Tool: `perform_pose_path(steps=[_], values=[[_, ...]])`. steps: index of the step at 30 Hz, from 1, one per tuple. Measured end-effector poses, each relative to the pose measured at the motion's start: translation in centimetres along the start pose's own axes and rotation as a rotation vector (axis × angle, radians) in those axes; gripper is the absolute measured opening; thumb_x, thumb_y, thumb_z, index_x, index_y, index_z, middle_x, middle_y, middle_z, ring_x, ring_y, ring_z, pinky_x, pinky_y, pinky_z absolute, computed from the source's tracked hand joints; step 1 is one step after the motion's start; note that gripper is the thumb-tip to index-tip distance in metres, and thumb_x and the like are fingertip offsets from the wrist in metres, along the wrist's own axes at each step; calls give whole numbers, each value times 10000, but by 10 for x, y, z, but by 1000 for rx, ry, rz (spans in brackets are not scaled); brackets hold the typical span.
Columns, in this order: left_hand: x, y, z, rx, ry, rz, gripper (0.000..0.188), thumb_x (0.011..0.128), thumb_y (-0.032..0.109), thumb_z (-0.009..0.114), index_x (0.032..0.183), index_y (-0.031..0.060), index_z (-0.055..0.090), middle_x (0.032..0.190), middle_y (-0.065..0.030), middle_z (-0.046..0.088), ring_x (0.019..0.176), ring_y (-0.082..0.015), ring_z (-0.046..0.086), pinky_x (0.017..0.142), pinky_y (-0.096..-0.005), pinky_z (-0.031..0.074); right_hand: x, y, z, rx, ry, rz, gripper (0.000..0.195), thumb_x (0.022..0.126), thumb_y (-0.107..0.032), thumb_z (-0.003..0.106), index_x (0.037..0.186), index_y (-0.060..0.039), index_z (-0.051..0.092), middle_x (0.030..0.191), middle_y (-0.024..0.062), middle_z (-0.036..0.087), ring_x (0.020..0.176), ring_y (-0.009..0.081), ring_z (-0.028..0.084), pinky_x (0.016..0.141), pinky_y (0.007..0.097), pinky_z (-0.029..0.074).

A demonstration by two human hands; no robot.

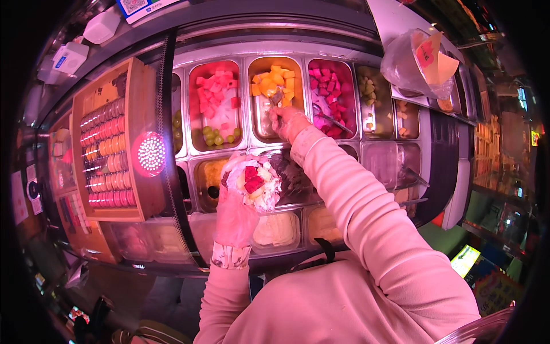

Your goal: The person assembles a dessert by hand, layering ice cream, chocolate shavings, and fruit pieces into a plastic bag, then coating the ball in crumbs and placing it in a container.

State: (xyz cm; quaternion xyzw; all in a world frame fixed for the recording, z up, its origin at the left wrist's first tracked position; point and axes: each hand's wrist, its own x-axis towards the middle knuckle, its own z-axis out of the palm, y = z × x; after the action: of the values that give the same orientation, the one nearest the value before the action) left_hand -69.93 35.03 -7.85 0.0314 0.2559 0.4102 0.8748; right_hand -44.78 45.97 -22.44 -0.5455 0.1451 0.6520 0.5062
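My left hand (236,215) holds a cup or cone-like serving (255,182) heaped with a creamy topping, with red and pale fruit cubes on it. Its container is mostly hidden by my fingers. Reaching over a steel pan of orange mango-like cubes (275,81), my right hand (290,122) grips a spoon (276,98), its bowl down among the cubes. Left of that pan lies one with pinkish-red cubes (217,84) and green grapes (219,136). To its right, a pan of magenta fruit cubes (326,84) has a metal spoon (333,118) resting in it.
A wooden case of macarons (139,189) stands at the left, beside a lit round lamp or reflection (148,153). Tubs of cream-coloured food (277,230) sit nearest my body. A plastic-wrapped bundle (401,60) is at the upper right. Lidded containers (380,161) lie right of my forearm.
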Motion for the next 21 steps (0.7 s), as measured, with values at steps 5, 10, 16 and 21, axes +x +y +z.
perform_pose_path(steps=[5, 10, 16, 21], values=[[10, -6, -5, -78, -95, -17, 774, 993, 349, 711, 1624, 172, 299, 1567, -176, 434, 1394, -418, 492, 966, -591, 602, 21, -15, -8, -280, -74, -91, 128, 1044, -108, 553, 1022, -7, 629, 684, 16, 564, 498, 124, 469, 429, 243, 341], [14, -7, 5, -84, -25, -9, 844, 967, 357, 745, 1637, 172, 266, 1578, -174, 421, 1426, -415, 459, 991, -596, 587, 5, -23, 4, -143, -142, 41, 119, 1028, -100, 579, 1001, -1, 639, 676, 2, 552, 478, 115, 444, 423, 267, 327], [28, -10, 8, -108, -139, 3, 817, 951, 409, 757, 1601, 148, 335, 1549, -164, 446, 1421, -381, 458, 1023, -572, 572, -12, -21, -7, -88, -249, 51, 103, 1012, -89, 613, 1023, -3, 669, 708, -26, 543, 538, 82, 472, 429, 231, 325], [42, -11, 12, -136, -164, 4, 819, 954, 465, 737, 1581, 98, 359, 1538, -161, 462, 1412, -365, 472, 1030, -536, 571, -19, -32, -8, -112, -235, 70, 111, 997, -89, 645, 1052, -12, 702, 719, -27, 558, 540, 71, 480, 415, 227, 329]])
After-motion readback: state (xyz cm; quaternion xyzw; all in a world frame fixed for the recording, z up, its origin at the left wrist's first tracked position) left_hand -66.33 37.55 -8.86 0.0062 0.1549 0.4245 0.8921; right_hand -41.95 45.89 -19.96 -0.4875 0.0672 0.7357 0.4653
